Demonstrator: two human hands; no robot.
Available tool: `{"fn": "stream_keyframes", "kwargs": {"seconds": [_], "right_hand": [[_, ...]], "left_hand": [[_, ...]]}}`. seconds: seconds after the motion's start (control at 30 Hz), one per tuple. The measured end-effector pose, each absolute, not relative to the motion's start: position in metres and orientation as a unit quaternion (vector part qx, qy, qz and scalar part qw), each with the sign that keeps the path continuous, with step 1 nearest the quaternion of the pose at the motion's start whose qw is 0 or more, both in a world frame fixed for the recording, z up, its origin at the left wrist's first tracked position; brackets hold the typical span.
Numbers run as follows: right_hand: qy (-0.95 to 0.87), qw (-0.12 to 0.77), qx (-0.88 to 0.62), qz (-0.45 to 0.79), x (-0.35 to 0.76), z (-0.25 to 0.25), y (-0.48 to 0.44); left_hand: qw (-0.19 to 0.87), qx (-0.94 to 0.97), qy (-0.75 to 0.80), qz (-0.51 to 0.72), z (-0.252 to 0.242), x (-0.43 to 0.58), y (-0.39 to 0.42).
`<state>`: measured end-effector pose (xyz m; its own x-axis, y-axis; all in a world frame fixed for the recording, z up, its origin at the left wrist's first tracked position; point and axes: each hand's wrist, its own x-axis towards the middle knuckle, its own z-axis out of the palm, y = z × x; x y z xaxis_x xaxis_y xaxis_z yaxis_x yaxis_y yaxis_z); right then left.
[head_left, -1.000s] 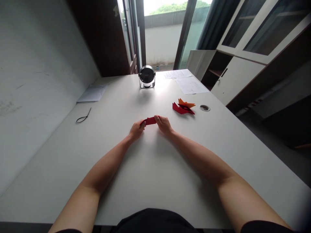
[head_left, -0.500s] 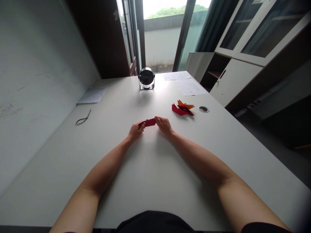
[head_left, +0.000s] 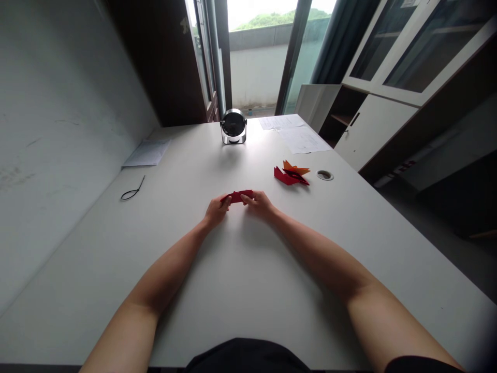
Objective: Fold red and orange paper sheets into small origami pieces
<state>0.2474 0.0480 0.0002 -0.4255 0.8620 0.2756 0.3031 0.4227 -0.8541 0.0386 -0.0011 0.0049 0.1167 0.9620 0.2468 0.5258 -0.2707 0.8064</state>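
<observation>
A folded piece of red paper [head_left: 236, 197] is held slightly above the white table, stretched between my two hands. My left hand [head_left: 217, 209] pinches its left end, thumb on the near side. At the right end, my right hand [head_left: 259, 204] grips it, the thumb lying across its near face. The fingers behind the paper are partly hidden. Beyond my right hand, folded paper shapes lie together on the table, a red one [head_left: 285, 176] and an orange one [head_left: 297, 169], overlapping each other.
A round black device on a metal stand [head_left: 233, 127] stands at the far edge. White sheets [head_left: 305, 140] lie at the back right, more papers [head_left: 147, 153] at the left by the wall. A black cable tie [head_left: 131, 194] lies at left; a cable hole [head_left: 324, 175] is at right.
My right hand has shifted its grip: its thumb has moved left and down from the paper's upper right corner onto its near face. My left hand stays in place.
</observation>
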Motion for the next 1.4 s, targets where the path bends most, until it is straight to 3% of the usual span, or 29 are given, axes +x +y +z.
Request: {"fn": "stream_keyframes", "kwargs": {"seconds": [0.9,1.4], "right_hand": [[-0.784,0.342,-0.382,0.351,0.247,0.001,0.049],[-0.76,0.34,-0.359,0.422,0.247,0.002,0.046]], "left_hand": [[0.312,0.671,0.538,0.403,-0.006,0.034,0.006],[0.351,0.659,0.508,0.431,0.002,0.036,0.002]]}}
